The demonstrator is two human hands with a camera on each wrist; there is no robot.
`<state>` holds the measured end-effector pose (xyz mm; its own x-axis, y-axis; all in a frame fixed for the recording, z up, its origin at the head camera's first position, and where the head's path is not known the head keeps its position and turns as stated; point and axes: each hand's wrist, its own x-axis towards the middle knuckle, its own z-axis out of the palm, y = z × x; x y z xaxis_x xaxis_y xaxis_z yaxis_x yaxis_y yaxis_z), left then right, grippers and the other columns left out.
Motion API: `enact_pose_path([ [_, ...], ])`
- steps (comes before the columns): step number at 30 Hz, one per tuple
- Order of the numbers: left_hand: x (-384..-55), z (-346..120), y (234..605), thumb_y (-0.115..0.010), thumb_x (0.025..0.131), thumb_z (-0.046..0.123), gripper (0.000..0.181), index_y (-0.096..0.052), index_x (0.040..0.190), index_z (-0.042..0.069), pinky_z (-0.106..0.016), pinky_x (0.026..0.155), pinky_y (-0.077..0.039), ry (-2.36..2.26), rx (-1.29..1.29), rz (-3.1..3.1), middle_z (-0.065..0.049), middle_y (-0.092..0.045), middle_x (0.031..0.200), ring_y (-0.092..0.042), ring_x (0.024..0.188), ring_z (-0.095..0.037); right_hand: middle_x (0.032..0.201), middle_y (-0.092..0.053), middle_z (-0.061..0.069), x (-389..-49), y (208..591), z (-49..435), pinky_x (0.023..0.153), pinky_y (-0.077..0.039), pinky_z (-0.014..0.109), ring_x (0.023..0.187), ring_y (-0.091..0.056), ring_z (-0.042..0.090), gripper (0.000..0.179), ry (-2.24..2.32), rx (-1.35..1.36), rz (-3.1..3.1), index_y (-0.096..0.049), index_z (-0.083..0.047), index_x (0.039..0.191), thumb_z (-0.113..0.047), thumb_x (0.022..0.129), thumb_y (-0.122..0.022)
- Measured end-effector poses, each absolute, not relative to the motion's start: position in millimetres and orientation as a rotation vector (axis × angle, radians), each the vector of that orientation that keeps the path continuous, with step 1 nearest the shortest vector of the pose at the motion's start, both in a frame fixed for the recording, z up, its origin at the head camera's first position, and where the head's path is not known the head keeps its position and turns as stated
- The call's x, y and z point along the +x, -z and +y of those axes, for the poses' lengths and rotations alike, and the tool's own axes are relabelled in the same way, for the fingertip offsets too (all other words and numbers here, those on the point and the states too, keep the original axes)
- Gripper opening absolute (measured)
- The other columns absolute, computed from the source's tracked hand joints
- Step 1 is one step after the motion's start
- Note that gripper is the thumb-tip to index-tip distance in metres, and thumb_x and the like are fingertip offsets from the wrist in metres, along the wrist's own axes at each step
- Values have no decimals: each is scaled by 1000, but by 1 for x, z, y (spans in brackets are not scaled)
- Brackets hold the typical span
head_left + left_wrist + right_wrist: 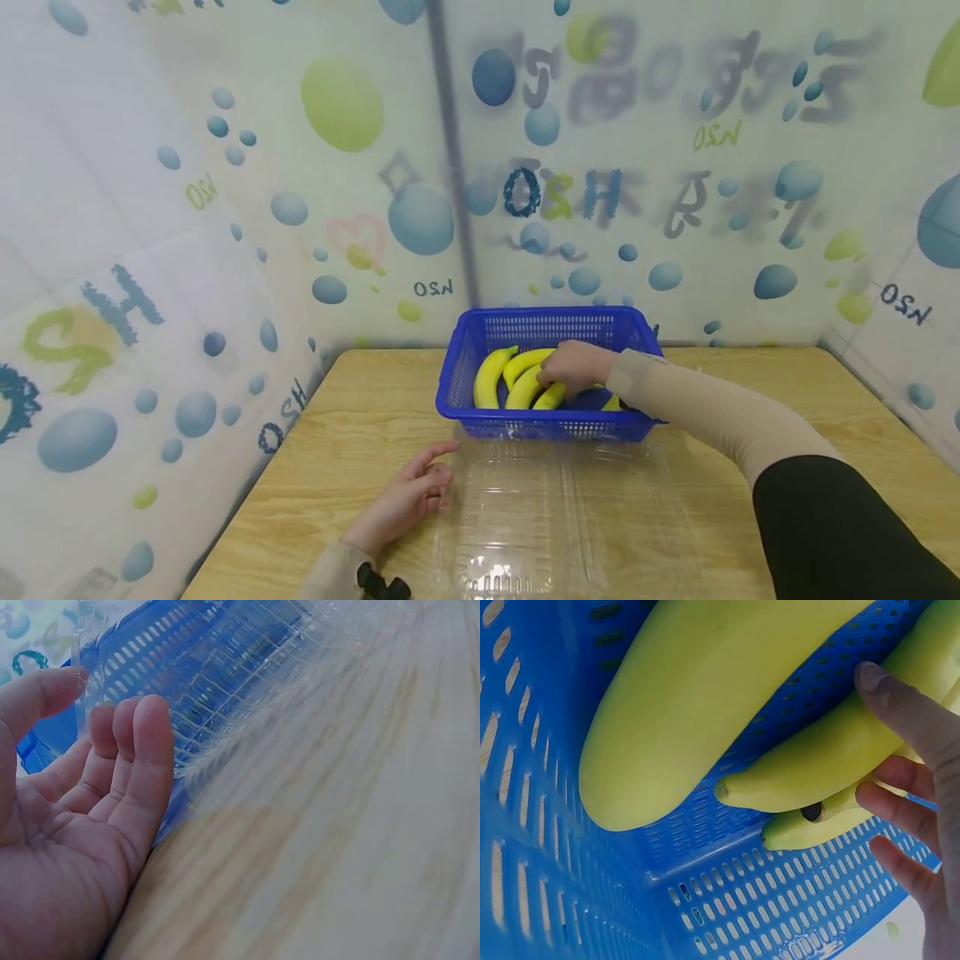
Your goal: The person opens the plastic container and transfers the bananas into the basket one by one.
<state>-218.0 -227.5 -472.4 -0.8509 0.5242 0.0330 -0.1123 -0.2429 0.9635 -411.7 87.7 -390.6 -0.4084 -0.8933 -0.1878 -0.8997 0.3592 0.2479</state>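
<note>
Inside the blue plastic basket (542, 427), my right hand (576, 367) reaches down among several yellow bananas (489, 379). In the right wrist view, its thumb lies over one banana (810, 761), with the other fingers spread loosely along that banana's far side. A larger-looking banana (682, 705) lies closer to that camera. My left hand (405, 500) is at the left edge of a clear plastic clamshell container (517, 492), which lies opened flat on the table. Its fingers are loosely bent beside the rim; whether they touch the plastic is unclear.
The basket stands at the back of the wooden table (375, 417), right behind the clear container. A patterned curtain (420, 275) hangs behind the table and along both sides.
</note>
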Motion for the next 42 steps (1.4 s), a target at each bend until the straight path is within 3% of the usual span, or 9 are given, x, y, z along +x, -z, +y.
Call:
enact_pose_path([
  [9,-219,-228,474,-45,100,2,45,-37,144,8,-24,69,-51,-2141,519,1612,0,-54,91,-58,74,-9,81,-59,-8,-410,385,90,67,-50,30,69,-51,10,30,-527,-1640,2609,-65,-20,95,-32,76,-84],
  [18,-218,-227,473,-45,100,2,46,-36,145,7,-25,69,-52,-2152,520,1609,2,-56,90,-58,73,-9,94,-67,-2,-412,358,105,74,-51,33,75,-56,13,37,-346,-1413,2707,-67,-15,103,-41,79,-79],
  [25,-216,-226,471,-46,99,2,47,-35,144,7,-25,68,-52,-2154,493,1610,2,-56,89,-58,72,-8,93,-66,2,-413,328,124,70,-51,35,76,-58,16,21,-191,-1358,2790,-67,-13,98,-31,87,-72],
  [35,-216,-226,471,-51,98,2,52,-30,146,2,-25,67,-53,-2129,444,1671,0,-53,92,-57,71,-8,91,-66,1,-404,308,155,77,-52,40,82,-60,18,26,-47,-1215,2867,-70,-9,100,-30,87,-71],
  [42,-216,-224,471,-51,97,0,56,-25,146,-3,-23,66,-52,-2110,386,1690,1,-52,93,-54,75,-7,101,-66,6,-395,306,186,82,-51,44,92,-61,24,25,72,-1051,2956,-68,-8,105,-25,87,-72],
])
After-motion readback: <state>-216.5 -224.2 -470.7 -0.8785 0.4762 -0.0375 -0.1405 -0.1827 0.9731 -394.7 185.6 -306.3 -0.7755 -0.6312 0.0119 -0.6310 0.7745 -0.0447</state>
